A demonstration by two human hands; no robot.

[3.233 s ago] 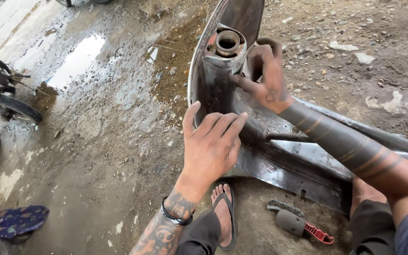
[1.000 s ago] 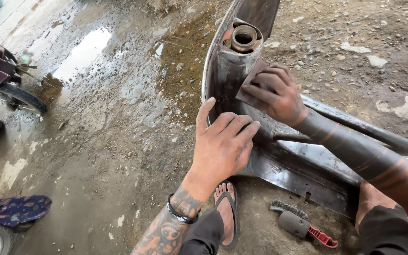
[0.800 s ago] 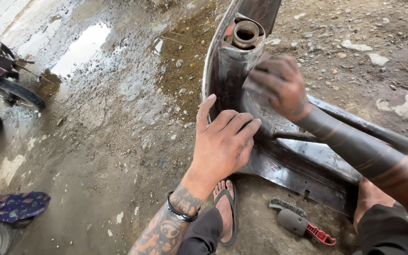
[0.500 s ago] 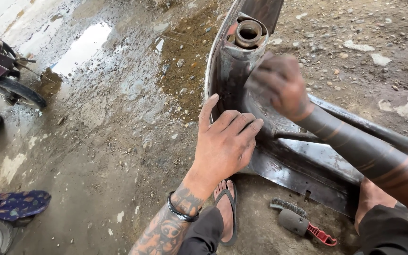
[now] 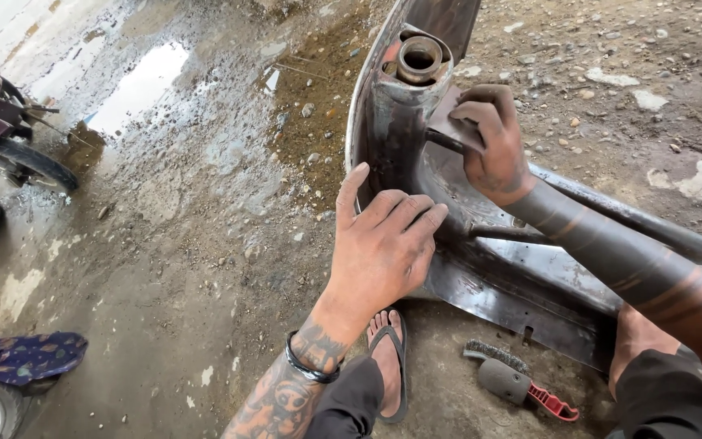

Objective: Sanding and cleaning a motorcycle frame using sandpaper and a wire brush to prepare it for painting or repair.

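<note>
A bare, dark metal scooter frame (image 5: 522, 276) lies on the dirt floor, its round steering tube (image 5: 418, 58) pointing up at the top. My left hand (image 5: 383, 244) rests flat on the frame below the tube, fingers spread. My right hand (image 5: 491, 138) presses a small grey piece of sandpaper (image 5: 448, 122) against the metal just right of the tube, fingers curled over it. My foot in a sandal (image 5: 387, 358) is planted by the frame's lower edge.
A wire brush with a red handle (image 5: 517, 382) lies on the ground below the frame. Scooter wheels (image 5: 26, 158) stand at the left edge, blue patterned cloth (image 5: 18, 358) at the lower left. Puddles (image 5: 136, 85) and loose stones cover the wet floor.
My right hand has slid up and down the frame beside the steering tube with the sandpaper. My left hand has stayed flat on the frame.
</note>
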